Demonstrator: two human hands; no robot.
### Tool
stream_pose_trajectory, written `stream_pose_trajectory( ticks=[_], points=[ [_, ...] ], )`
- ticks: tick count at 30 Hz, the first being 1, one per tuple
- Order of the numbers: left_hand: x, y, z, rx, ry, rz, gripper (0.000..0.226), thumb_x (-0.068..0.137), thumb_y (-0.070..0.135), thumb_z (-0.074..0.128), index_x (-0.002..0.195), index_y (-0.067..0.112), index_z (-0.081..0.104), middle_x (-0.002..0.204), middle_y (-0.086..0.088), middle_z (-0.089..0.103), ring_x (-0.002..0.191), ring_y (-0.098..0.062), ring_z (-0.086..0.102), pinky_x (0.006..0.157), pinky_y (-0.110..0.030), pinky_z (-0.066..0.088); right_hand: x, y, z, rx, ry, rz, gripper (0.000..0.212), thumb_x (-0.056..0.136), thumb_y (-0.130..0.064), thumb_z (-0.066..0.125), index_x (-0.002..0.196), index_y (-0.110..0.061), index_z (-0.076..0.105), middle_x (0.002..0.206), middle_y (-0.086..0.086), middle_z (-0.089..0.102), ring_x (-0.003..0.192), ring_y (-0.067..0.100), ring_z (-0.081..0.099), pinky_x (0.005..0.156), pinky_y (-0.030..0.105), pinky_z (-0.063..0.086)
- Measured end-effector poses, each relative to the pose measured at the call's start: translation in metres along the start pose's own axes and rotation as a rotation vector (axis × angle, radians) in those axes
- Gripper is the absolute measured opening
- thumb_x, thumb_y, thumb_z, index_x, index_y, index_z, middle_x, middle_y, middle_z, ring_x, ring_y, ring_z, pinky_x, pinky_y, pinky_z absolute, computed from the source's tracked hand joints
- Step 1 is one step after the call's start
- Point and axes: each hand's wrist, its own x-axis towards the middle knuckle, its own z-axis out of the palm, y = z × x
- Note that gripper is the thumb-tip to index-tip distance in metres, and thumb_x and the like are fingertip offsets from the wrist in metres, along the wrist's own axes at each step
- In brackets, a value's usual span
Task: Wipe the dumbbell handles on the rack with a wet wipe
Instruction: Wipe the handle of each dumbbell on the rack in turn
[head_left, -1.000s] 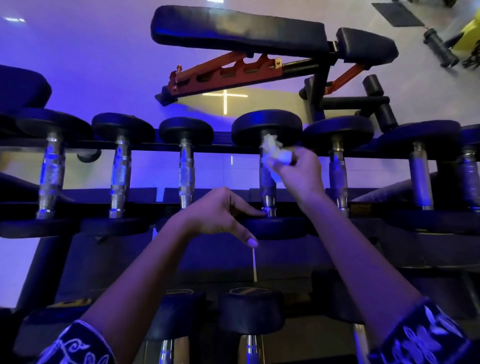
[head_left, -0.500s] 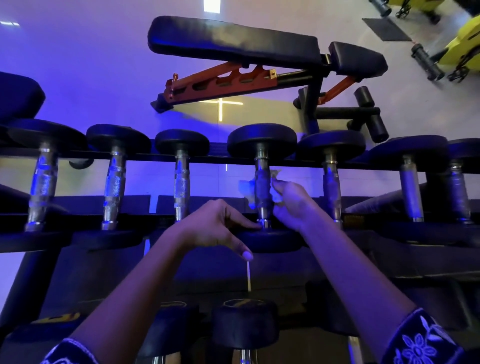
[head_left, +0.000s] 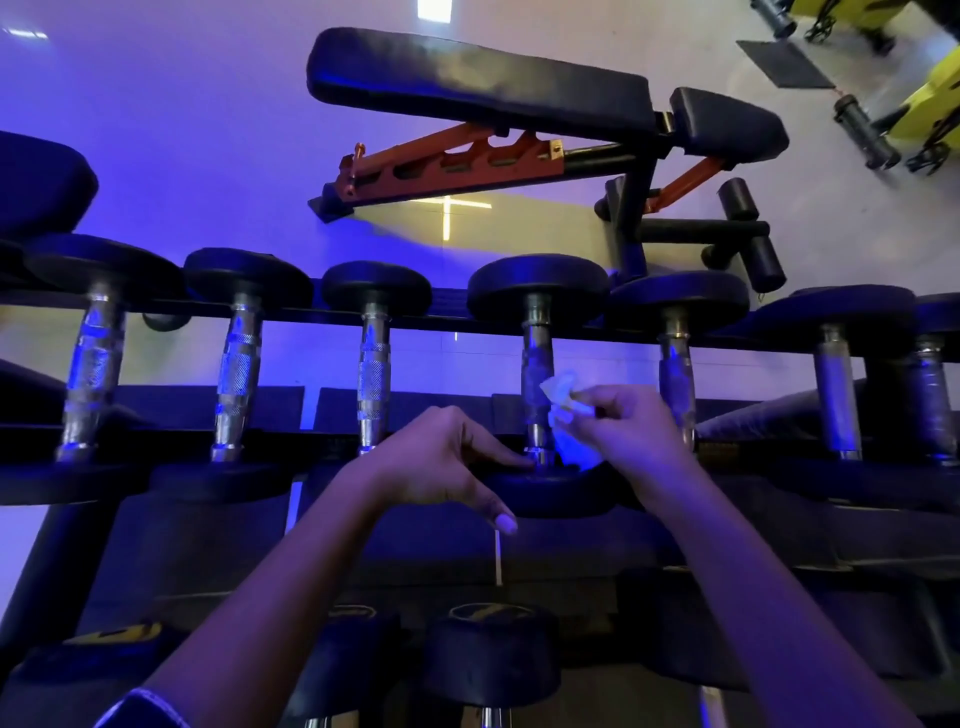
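The adjustable bench (head_left: 478, 83) stands well beyond the middle dumbbell handle (head_left: 537, 364) and out of my way. The dumbbell rack (head_left: 311, 441) carries 7 handles in its top row, and the one in work is the 4th. 3 handles (head_left: 239, 374) lie to its left and 3 more (head_left: 836, 395) to its right, with a lower row of dumbbells (head_left: 488, 660) nearer me.

I judge the job mid-way. This handle looks duller than the bright ones to its left, but in this blue light I cannot tell which handles have been wiped.

My left hand (head_left: 441, 457) holds the near head (head_left: 550, 493) of that dumbbell, fingers laid over its top by the foot of the handle and thumb spread down its front. My right hand (head_left: 634, 431) pinches the bunched wet wipe (head_left: 569, 415), which touches the right side of the handle's lower half.

Room is tight. The stroke ends at the 2 heads. The right knuckles sit just beside the next handle to the right, while the gap to the left of the middle handle is open.
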Motion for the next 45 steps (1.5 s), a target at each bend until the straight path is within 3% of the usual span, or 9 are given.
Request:
stream_pose_trajectory(
  ticks=[5, 10, 18, 23, 30, 33, 37, 42, 45],
  points=[
    [-0.002, 0.003, 0.0, 0.013, 0.002, 0.002, 0.06, 0.058, 0.024, 0.092, 0.114, 0.027, 0.073, 0.096, 0.02, 0.074, 0.093, 0.001, 0.067, 0.089, -0.026, 0.054, 0.023, -0.045, 0.019, -0.29, 0.353, -0.311, 0.031, 0.077, -0.006, 0.071, 0.105, -0.014, 0.062, 0.087, 0.0, 0.069, 0.081, 0.015, 0.064, 0.072, 0.028, 0.052],
    [-0.003, 0.005, 0.001, 0.0, -0.004, -0.009, 0.058, 0.059, 0.022, 0.092, 0.113, 0.025, 0.074, 0.084, 0.021, 0.074, 0.081, 0.007, 0.065, 0.08, -0.018, 0.05, -0.006, -0.012, 0.026, -0.488, 0.345, -0.466, 0.017, 0.073, -0.012, 0.076, 0.071, -0.01, 0.059, 0.066, 0.005, 0.065, 0.063, 0.025, 0.059, 0.055, 0.03, 0.041],
    [-0.004, 0.006, 0.002, -0.068, -0.004, -0.039, 0.055, 0.06, 0.015, 0.091, 0.112, 0.019, 0.074, 0.092, 0.008, 0.076, 0.094, -0.006, 0.07, 0.098, -0.036, 0.051, 0.029, -0.043, 0.021, -0.236, 0.351, -0.311, 0.014, 0.065, -0.019, 0.084, 0.071, -0.011, 0.073, 0.065, -0.003, 0.065, 0.057, 0.007, 0.055, 0.051, 0.01, 0.041],
    [-0.003, 0.007, 0.002, -0.102, -0.003, -0.072, 0.054, 0.058, 0.01, 0.092, 0.109, 0.018, 0.076, 0.092, 0.006, 0.076, 0.087, -0.002, 0.069, 0.087, -0.025, 0.051, -0.014, -0.018, 0.028, -0.419, 0.285, -0.214, 0.014, 0.064, -0.017, 0.082, 0.073, -0.011, 0.074, 0.071, 0.004, 0.067, 0.068, 0.018, 0.06, 0.058, 0.02, 0.036],
    [-0.005, 0.009, 0.003, -0.09, -0.003, -0.076, 0.053, 0.061, 0.007, 0.09, 0.111, 0.015, 0.075, 0.089, 0.001, 0.077, 0.095, -0.012, 0.071, 0.095, -0.027, 0.051, 0.041, -0.025, 0.019, 0.237, 0.132, 0.119, 0.016, 0.079, -0.017, 0.066, 0.09, -0.007, 0.062, 0.079, 0.005, 0.064, 0.072, 0.018, 0.061, 0.068, 0.03, 0.051],
    [-0.005, 0.009, 0.004, -0.103, -0.009, -0.086, 0.053, 0.062, 0.004, 0.088, 0.112, 0.013, 0.074, 0.085, 0.003, 0.077, 0.088, -0.007, 0.071, 0.092, -0.024, 0.05, 0.046, -0.009, 0.018, 0.633, -0.126, 0.286, 0.022, 0.091, 0.002, 0.038, 0.075, -0.005, 0.051, 0.052, 0.002, 0.051, 0.042, 0.01, 0.048, 0.046, 0.019, 0.04],
    [-0.005, 0.01, 0.004, -0.12, -0.004, -0.097, 0.054, 0.063, 0.003, 0.088, 0.114, 0.011, 0.073, 0.093, 0.001, 0.077, 0.097, -0.01, 0.07, 0.098, -0.03, 0.051, 0.026, 0.005, 0.008, 0.615, -0.315, 0.323, 0.024, 0.087, 0.004, 0.036, 0.067, -0.004, 0.047, 0.049, 0.007, 0.05, 0.042, 0.018, 0.05, 0.043, 0.021, 0.039],
    [-0.003, 0.007, 0.005, -0.144, -0.011, -0.098, 0.055, 0.062, 0.004, 0.088, 0.114, 0.011, 0.073, 0.102, -0.006, 0.075, 0.102, -0.017, 0.07, 0.101, -0.036, 0.05, 0.051, -0.035, 0.006, 0.797, -0.133, 0.22, 0.024, 0.084, 0.012, 0.036, 0.074, -0.004, 0.051, 0.059, 0.01, 0.054, 0.051, 0.017, 0.054, 0.054, 0.026, 0.036],
    [-0.004, 0.008, 0.004, -0.15, 0.001, -0.108, 0.054, 0.062, 0.0, 0.087, 0.113, 0.009, 0.073, 0.102, -0.007, 0.075, 0.101, -0.019, 0.07, 0.098, -0.033, 0.051, 0.031, -0.019, 0.012, 0.503, -0.112, 0.142, 0.025, 0.09, 0.006, 0.045, 0.077, -0.01, 0.059, 0.067, 0.003, 0.059, 0.06, 0.012, 0.053, 0.053, 0.018, 0.038]
  ],
)
